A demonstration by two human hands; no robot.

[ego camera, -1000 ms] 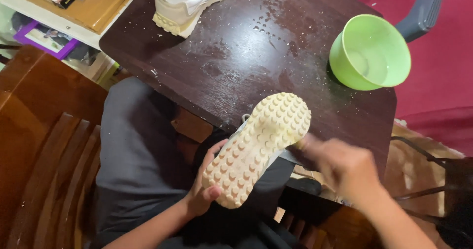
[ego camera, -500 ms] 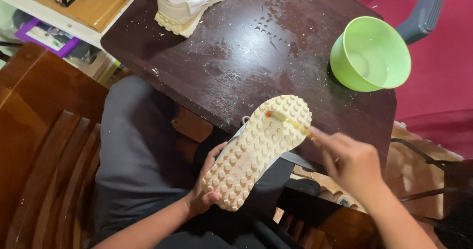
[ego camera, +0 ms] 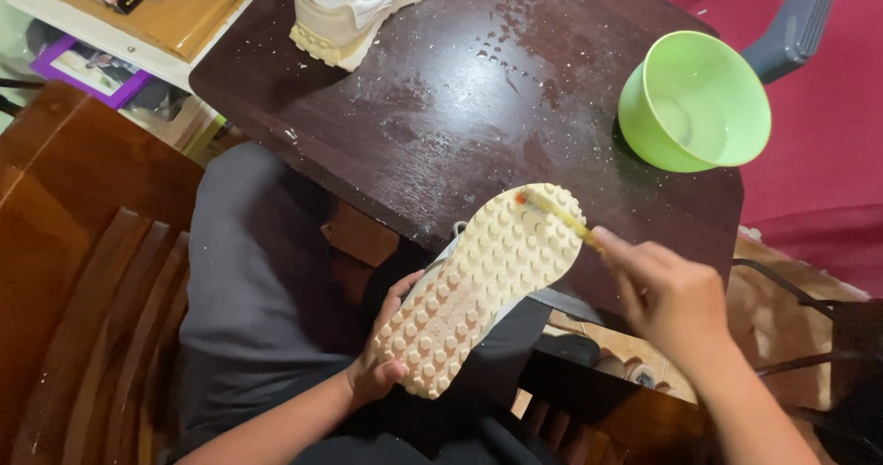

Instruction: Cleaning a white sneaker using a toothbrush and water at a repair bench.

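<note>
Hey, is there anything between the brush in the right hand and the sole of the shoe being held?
Nothing visible. The left hand holds the shoe sole-up by its heel end, and the thin yellow brush in the right hand already lies across the toe end of the studded sole, its tip on the studs.

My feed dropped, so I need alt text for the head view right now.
Left hand holds a cream shoe sole-up over the lap while the right hand presses a yellow brush to its toe. Beyond, a wet dark table carries a second shoe and a green bowl.
</note>
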